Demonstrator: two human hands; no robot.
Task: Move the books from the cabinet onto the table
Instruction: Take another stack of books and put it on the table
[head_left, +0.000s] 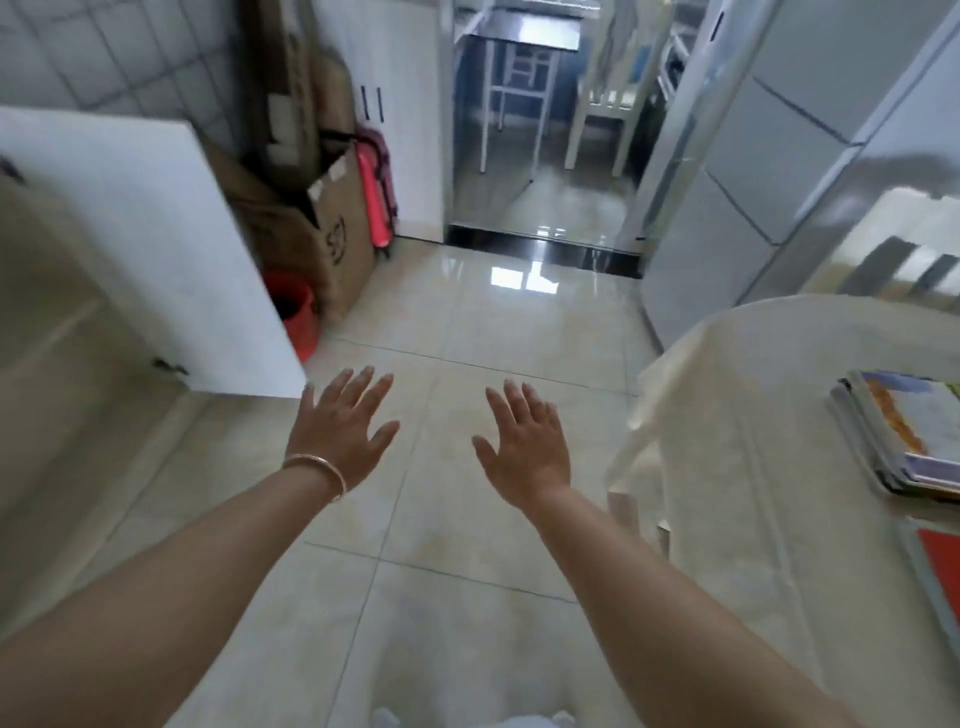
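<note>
While both arms stretched out over the glossy cream tiled floor (467, 322), the head view showed neither hand carrying anything. The left hand (343, 423), with a thin gold bangle (317, 470) at the wrist, had its fingers straight and spread, palm down; the right hand (522, 441) was held the same way, flat and released, the two well apart from each other and from any furniture.

A stack of thin, colourful-covered books (901, 434) already lay on the round table draped in a pale cream cloth (753, 415) at the right edge of the view, with a red flat item (943, 564), perhaps another cover, just nearer on the same cloth. On the left stood the white cabinet with its door swung open (156, 249); the inside was blurred and mostly out of frame, so whether more books remained there could not be told. Beyond the door leaned brown cardboard boxes (322, 223), a red plastic bucket (296, 317) and a pink suitcase (376, 192).

The step in hand looked like a return to the cabinet for another load. To do it well, the person would turn left, reach around the open door without knocking its lower corner, and take a modest stack with one hand beneath and one on top, since thin glossy covers slide easily. Setting them beside or squarely upon the existing pile, away from the table's rim, would keep the loose cloth from dragging.
</note>
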